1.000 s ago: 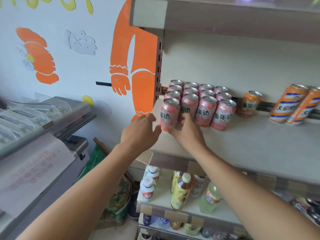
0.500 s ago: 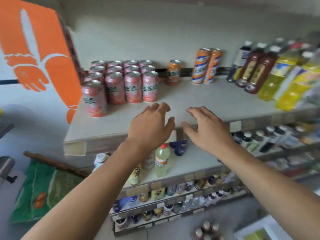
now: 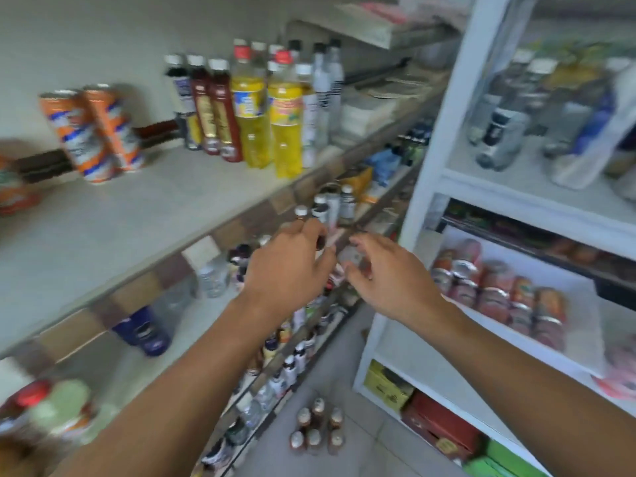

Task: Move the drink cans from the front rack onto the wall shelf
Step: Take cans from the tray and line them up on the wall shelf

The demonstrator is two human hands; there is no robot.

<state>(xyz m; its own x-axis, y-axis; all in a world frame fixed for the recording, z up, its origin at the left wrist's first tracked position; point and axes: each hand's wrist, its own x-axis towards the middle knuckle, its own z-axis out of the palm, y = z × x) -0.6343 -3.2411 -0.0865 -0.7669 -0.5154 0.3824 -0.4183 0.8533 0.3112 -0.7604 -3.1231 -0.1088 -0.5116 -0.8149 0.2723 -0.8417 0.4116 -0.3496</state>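
Now, step: the person is reaching out with both arms toward the white rack, and I think the job right now is going for more cans.
White rack [image 3: 426, 160]: it is standing on the right side, tall and white, with the cans sitting on its middle board.
Wall shelf [image 3: 144, 215]: it is running along the left side, and a wide bare patch is waiting near its front edge, so I think there is plenty of room to put cans down.
Yellow bottles [image 3: 265, 111]: they are standing up tall near the back of the wall shelf, next to dark bottles.
Orange cans [image 3: 93, 132]: two tall ones are standing side by side at the back of the wall shelf.
Red cans [image 3: 499, 290]: they are sitting packed close in rows on the rack, just to the right of the hands and not touched.
How to do it well: I think it is best to take the nearest cans first, one in each hand, gripping round the middle and lifting straight up so the others are not bumped over.
Left hand [image 3: 289, 266]: its fingers are loosely bent, holding nothing and hanging in the air.
Right hand [image 3: 389, 270]: its fingers are spread apart and a bit bent, holding nothing, close beside the left hand.
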